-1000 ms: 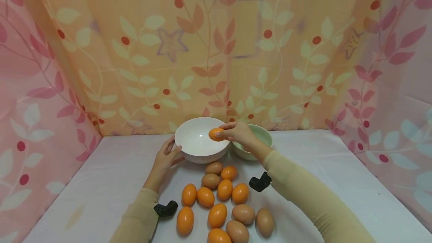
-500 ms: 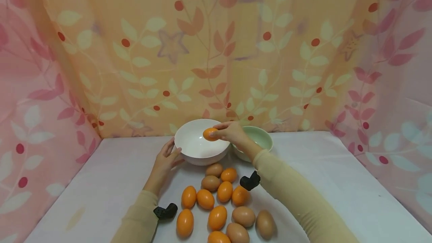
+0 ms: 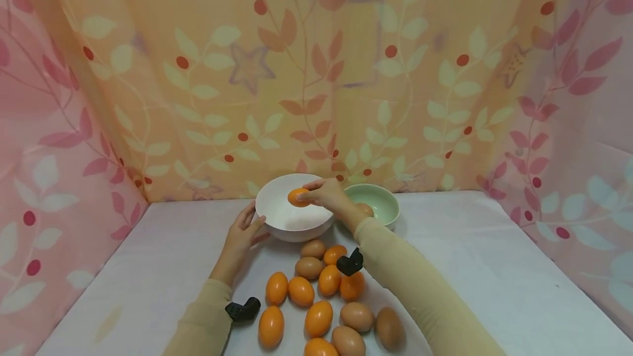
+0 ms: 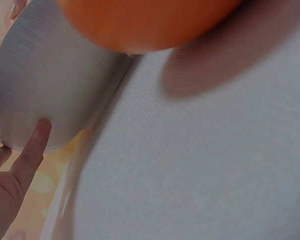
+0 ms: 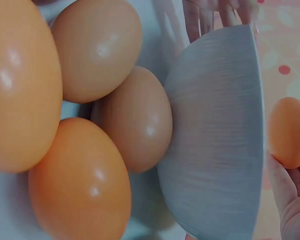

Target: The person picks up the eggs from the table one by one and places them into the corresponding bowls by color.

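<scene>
My right hand (image 3: 323, 195) pinches an orange egg (image 3: 297, 198) between thumb and fingers, over the mouth of the white bowl (image 3: 277, 213). In the right wrist view the egg (image 5: 288, 132) shows beyond the bowl's rim, fingertips against it. My left hand (image 3: 242, 232) grips the left side of that bowl, one digit at the rim and others lower on the wall. The left wrist view has a finger (image 4: 39, 137) pressed to the bowl's outer wall (image 4: 55, 75). Behind my right wrist stands a green bowl (image 3: 388, 202), partly hidden, with a brown egg (image 3: 365, 209) inside.
Several orange eggs (image 3: 318, 318) and brown eggs (image 3: 356, 317) lie loose on the white cloth (image 3: 148, 268) in front of the bowls. One brown egg (image 3: 314, 249) sits close by the white bowl's base. A floral curtain (image 3: 207, 98) rises behind the table.
My right hand has moved left with the orange egg, farther over the white bowl. The brown egg in the green bowl has come into sight. My left hand stays on the white bowl.
</scene>
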`<state>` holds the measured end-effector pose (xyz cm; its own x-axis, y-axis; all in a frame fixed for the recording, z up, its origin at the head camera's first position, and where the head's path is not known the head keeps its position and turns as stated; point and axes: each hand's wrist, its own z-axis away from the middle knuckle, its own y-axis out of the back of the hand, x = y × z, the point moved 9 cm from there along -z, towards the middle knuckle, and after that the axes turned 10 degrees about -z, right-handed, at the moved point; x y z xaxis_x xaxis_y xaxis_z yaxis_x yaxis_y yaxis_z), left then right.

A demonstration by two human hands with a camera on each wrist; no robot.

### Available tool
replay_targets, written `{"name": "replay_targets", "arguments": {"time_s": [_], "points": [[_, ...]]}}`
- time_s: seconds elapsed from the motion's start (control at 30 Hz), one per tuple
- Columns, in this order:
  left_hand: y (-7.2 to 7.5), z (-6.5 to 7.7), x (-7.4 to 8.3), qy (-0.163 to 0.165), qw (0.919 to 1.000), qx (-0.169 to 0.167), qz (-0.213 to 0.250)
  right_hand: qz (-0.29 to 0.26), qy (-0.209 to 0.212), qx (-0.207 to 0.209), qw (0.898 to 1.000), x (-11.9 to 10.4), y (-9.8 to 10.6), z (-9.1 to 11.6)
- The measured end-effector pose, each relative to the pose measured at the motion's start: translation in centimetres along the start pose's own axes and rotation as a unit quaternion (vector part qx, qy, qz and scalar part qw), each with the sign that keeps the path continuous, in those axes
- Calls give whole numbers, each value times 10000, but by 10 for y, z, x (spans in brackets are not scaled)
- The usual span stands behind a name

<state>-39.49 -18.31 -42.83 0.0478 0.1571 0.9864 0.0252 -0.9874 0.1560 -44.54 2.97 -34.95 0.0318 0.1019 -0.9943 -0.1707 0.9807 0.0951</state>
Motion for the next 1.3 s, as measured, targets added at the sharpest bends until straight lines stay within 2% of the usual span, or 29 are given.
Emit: {"name": "replay_targets", "arguments": {"time_s": [0.3, 0.53, 0.77, 1.07, 1.3], "points": [[0, 0, 1, -12, 10000, -6, 92, 20, -11, 53, 10000, 7, -11, -8], [-1, -2, 1, 24, 10000, -13, 54, 379, -3, 118, 9992, 13, -13, -10], [-1, -1, 1, 93, 10000, 13, 23, 971, 13, 0, 9953, 18, -19, -12], [1, 0, 4, 18, 10000, 15, 24, 1349, 1, -264, 9905, 21, -25, -14], [-1, 0, 3, 15, 10000, -18, 81, 1358, -139, -389, 9899, 27, -27, -15]]}}
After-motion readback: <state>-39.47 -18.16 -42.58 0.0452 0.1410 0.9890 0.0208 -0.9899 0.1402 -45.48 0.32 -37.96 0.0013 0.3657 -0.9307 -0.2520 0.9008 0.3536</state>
